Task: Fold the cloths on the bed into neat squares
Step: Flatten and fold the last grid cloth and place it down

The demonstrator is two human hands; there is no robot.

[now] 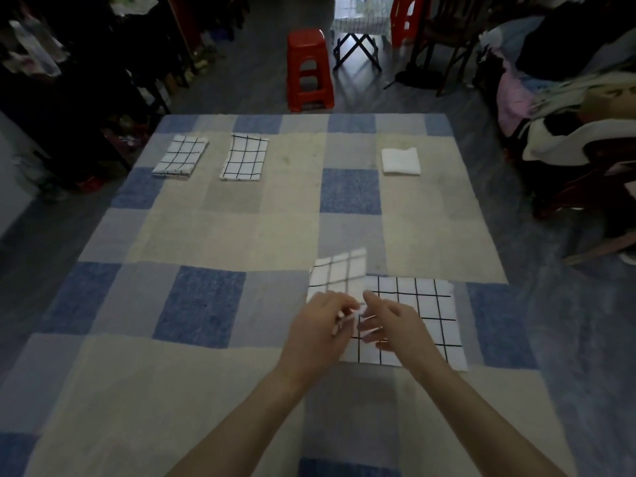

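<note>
Both my hands meet over the grid cloth [416, 315] on the bed [241, 232]: left hand [318, 330] and right hand [399, 327] seem pinched on its lifted, blurred left flap. Farther off lie three folded cloths [244, 158].

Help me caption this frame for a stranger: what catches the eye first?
Two bare hands, left hand and right hand, pinch a grid-patterned cloth at the near edge of the checked bed cover. Across the far side lie two folded grid cloths and one plain white one.
</note>
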